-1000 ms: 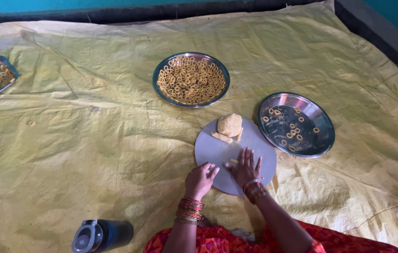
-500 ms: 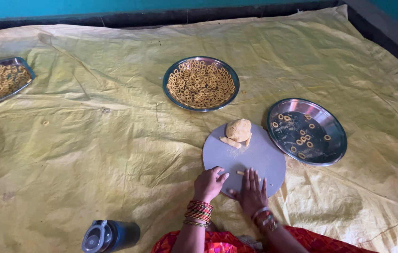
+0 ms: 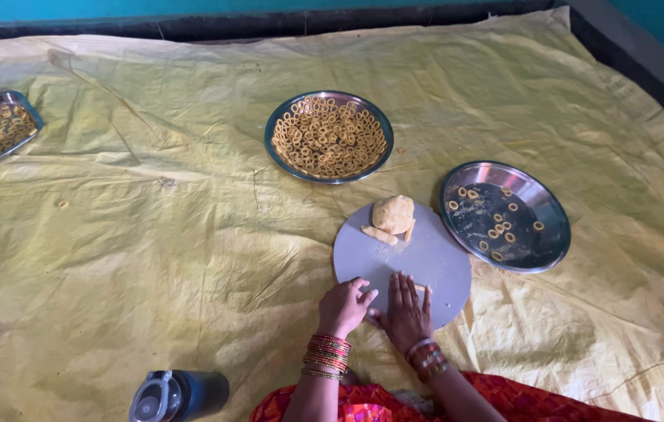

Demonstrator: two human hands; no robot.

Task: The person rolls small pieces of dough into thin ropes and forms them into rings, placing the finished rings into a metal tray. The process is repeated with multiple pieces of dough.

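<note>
Right hand (image 3: 408, 311) flat, fingers spread, pressing a thin dough strip (image 3: 421, 288) against the near edge of the round grey board (image 3: 426, 254). Left hand (image 3: 345, 305) loosely curled just beside it, resting on the board rim, gripping nothing. Compared with a moment earlier: both hands slid slightly toward the board's near edge, the right palm now over the strip; reads as rolling in progress. Beyond the fingers, dough lump (image 3: 393, 213) with short cut pieces at the far rim. Further right, steel plate (image 3: 539, 246) with few rings; ahead, full plate (image 3: 328, 137). Yellow sheet (image 3: 152, 234) beneath. Dark bottle (image 3: 178, 395) near the left elbow.
</note>
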